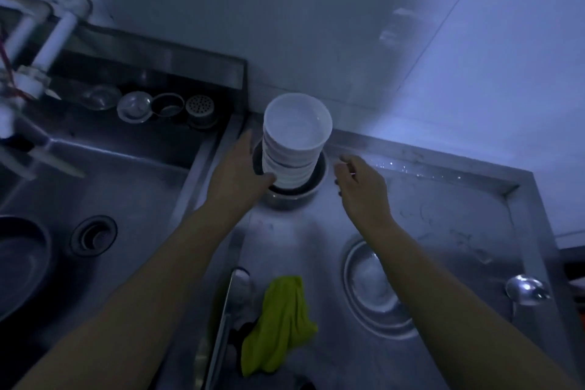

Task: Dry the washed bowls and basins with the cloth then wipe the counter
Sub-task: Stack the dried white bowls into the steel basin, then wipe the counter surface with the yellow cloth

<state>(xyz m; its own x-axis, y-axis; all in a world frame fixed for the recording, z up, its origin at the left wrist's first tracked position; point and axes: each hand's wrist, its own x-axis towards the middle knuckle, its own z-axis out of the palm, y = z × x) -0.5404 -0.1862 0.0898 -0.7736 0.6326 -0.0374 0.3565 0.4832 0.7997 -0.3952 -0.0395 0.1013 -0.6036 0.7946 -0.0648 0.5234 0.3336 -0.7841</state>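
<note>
A tall stack of white bowls (296, 142) stands in a dark metal basin (296, 195) at the back of the steel counter (443, 209). My left hand (239, 174) is against the left side of the stack, thumb curled round its lower bowls. My right hand (361, 187) hovers just right of the stack, fingers loosely bent, holding nothing. A green cloth (278, 326) lies crumpled on the counter near the front, between my forearms. A shallow metal basin (376, 291) sits on the counter under my right forearm.
The sink (110, 187) is on the left, with a drain (94, 235), a dark pot (22, 263) and strainer parts (164, 106) on its back ledge. White pipes (41, 41) hang over it. A metal ladle (527, 290) lies at the counter's right edge.
</note>
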